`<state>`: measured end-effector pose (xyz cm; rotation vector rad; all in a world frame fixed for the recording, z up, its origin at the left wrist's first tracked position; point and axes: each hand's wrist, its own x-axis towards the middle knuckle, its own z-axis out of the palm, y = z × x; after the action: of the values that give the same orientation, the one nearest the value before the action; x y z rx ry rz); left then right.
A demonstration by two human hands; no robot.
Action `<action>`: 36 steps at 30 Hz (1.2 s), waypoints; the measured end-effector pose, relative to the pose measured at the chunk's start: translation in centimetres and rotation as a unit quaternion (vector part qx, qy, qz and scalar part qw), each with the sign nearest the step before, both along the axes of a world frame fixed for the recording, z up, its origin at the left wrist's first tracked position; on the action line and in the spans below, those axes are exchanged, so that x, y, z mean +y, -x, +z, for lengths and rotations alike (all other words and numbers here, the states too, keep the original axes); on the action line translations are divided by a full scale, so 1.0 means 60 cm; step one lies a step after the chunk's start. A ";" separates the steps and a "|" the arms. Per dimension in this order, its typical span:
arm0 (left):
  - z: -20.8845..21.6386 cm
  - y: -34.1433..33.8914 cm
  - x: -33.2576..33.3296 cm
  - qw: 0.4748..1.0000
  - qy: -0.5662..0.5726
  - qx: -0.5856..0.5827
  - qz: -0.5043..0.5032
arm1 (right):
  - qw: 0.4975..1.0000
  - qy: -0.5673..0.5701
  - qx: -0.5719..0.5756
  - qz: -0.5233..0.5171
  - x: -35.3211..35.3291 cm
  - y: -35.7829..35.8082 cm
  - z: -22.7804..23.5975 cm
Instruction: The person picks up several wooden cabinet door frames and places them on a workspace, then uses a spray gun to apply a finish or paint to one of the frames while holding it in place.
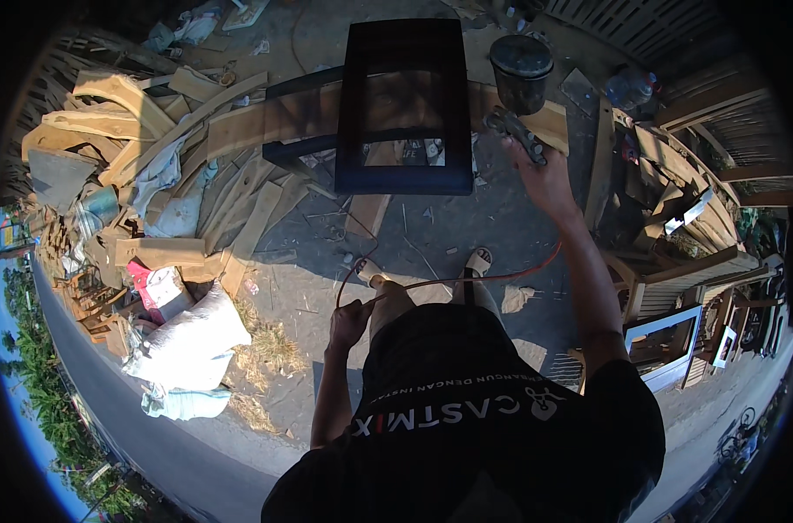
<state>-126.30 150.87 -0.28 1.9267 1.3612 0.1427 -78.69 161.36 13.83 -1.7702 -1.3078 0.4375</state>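
Frame (403, 180): black, dark blue sheen on lower bar. Right of frame: spray gun (517, 132), metallic grey; its cup (520, 85), blackish. Either side of frame: beam (239, 129), tan-brown, darker shadow patches on left part. Below frame: hose (510, 275), orange-red; sandals (480, 260), beige; shirt (501, 471), black, white print, one red stroke. Lower left of frame: sack (206, 336), white; straw (270, 349), pale yellow. Left of frame: offcuts (100, 124), honey-tan. Ground (322, 234) below frame: grey.

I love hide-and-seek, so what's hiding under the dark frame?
A wooden board sticks out both sides of the dark frame; through the opening you see shadowed wood and cluttered ground. Anything behind the solid borders is covered, so I can't tell.
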 end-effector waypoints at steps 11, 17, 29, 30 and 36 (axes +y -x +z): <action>-0.017 0.359 0.159 1.000 -0.018 0.007 0.021 | 0.986 0.124 0.099 -0.047 0.143 0.318 -0.006; -0.025 0.400 0.198 0.999 -0.015 -0.018 0.048 | 0.992 0.102 0.004 -0.080 0.321 0.337 -0.003; -0.017 0.473 0.308 0.990 -0.046 -0.018 0.134 | 0.987 0.119 -0.085 -0.062 0.278 0.421 0.003; -0.025 0.486 0.327 0.990 -0.051 -0.013 0.131 | 0.990 0.104 -0.082 -0.044 0.265 0.450 0.025; -0.024 0.514 0.525 0.998 -0.042 -0.053 0.014 | 0.964 0.197 -0.087 -0.156 0.328 0.512 -0.009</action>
<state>-157.13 182.36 -1.70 1.9415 1.3298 0.3162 -109.43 181.06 13.30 -2.3507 -1.0799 0.3884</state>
